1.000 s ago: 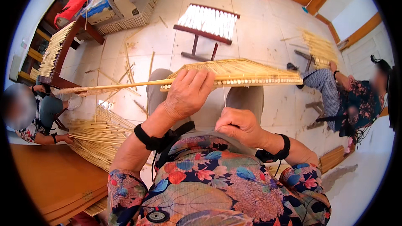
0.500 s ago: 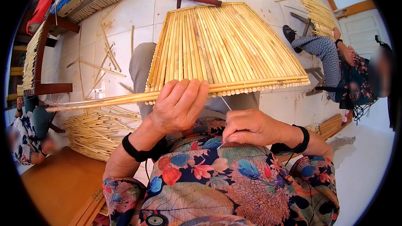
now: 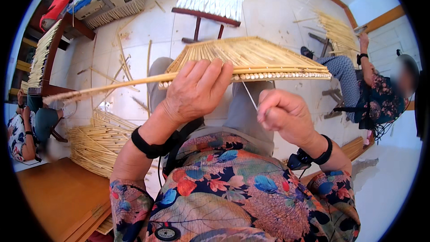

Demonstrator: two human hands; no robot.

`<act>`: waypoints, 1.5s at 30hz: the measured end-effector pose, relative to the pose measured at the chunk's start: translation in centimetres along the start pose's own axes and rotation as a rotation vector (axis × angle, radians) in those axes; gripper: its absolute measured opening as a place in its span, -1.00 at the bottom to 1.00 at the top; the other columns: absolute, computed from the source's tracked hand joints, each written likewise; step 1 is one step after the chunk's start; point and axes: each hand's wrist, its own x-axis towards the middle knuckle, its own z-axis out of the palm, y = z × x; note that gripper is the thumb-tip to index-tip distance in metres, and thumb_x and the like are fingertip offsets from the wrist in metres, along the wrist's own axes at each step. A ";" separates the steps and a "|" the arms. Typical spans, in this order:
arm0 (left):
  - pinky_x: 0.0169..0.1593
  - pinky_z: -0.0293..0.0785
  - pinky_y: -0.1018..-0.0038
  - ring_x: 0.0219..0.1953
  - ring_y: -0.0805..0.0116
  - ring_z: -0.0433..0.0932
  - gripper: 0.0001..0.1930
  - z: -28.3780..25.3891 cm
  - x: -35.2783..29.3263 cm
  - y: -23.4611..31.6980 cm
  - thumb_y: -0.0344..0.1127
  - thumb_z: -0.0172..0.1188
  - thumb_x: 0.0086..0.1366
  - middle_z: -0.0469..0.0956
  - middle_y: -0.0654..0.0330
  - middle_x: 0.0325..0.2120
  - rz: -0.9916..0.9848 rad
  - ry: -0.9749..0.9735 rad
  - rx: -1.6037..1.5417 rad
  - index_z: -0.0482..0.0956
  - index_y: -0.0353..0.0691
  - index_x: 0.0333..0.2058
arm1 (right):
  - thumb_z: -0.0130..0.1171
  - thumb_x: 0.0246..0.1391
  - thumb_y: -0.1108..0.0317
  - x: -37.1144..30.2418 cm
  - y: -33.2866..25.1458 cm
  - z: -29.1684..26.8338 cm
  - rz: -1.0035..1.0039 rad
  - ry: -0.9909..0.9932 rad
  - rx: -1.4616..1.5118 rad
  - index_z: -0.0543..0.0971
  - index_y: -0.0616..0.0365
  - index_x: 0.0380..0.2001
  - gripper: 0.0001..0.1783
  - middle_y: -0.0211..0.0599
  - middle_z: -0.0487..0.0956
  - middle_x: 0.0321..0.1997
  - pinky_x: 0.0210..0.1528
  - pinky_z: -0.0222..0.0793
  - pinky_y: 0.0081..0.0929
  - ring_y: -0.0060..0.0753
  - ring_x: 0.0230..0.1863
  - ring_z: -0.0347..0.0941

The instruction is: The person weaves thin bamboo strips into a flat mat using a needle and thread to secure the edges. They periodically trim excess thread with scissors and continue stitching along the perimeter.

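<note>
A panel of straw-coloured reeds (image 3: 251, 53) rests tilted over my knees, its near edge showing a row of cut reed ends. My left hand (image 3: 197, 87) is wrapped round that edge, together with a long reed (image 3: 112, 85) laid along it. The reed's frayed end sticks out well to the left. From under the edge, a thin white cord (image 3: 250, 95) runs taut down to my right hand (image 3: 286, 114). That hand is closed on the cord, apart from the panel. What lies inside its fist is hidden.
A small stool (image 3: 208, 6) with a white woven seat stands ahead. Loose reeds (image 3: 123, 65) and a reed pile (image 3: 92, 145) lie left, by a brown board (image 3: 62, 197). One person (image 3: 380, 85) sits at right with reeds; another (image 3: 27, 130) is at far left.
My right hand has moved up and to the right, with the cord stretched from the panel. The panel has tipped, so its face looks flatter and its reed ends show more.
</note>
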 end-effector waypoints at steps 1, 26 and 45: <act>-0.32 0.39 0.42 -0.35 0.29 0.47 -0.62 -0.4 0.7 -0.6 -0.37 0.20 0.01 0.47 0.13 -0.31 0.010 0.006 -0.014 0.53 -0.36 -0.14 | 0.02 0.29 0.41 0.1 -0.8 -0.3 -0.012 0.028 0.075 0.53 0.25 -0.24 -0.85 -0.37 0.50 -0.29 -0.40 0.26 -0.71 -0.70 -0.44 0.36; -0.08 0.41 0.20 -0.40 0.27 0.51 -0.51 -14.0 7.6 -4.9 -0.26 0.47 -0.26 0.53 0.22 -0.37 0.172 0.244 -0.140 0.59 -0.23 -0.25 | 0.28 -0.02 0.60 2.9 -19.1 7.5 -0.757 -0.166 -1.872 0.64 0.09 -0.23 -0.75 -0.39 0.38 -0.49 -0.48 0.17 -0.56 -0.47 -0.49 0.30; -0.02 0.37 0.25 -0.17 0.10 0.45 -0.54 -13.6 5.5 -7.0 -0.44 0.40 -0.14 0.55 0.18 -0.25 -0.001 0.249 -0.216 0.59 -0.19 -0.15 | 0.25 0.03 0.48 6.8 -23.7 11.5 -0.661 -0.565 -1.992 0.57 0.23 -0.38 -0.91 -0.36 0.56 -0.43 -0.41 0.29 -0.48 -0.40 -0.43 0.41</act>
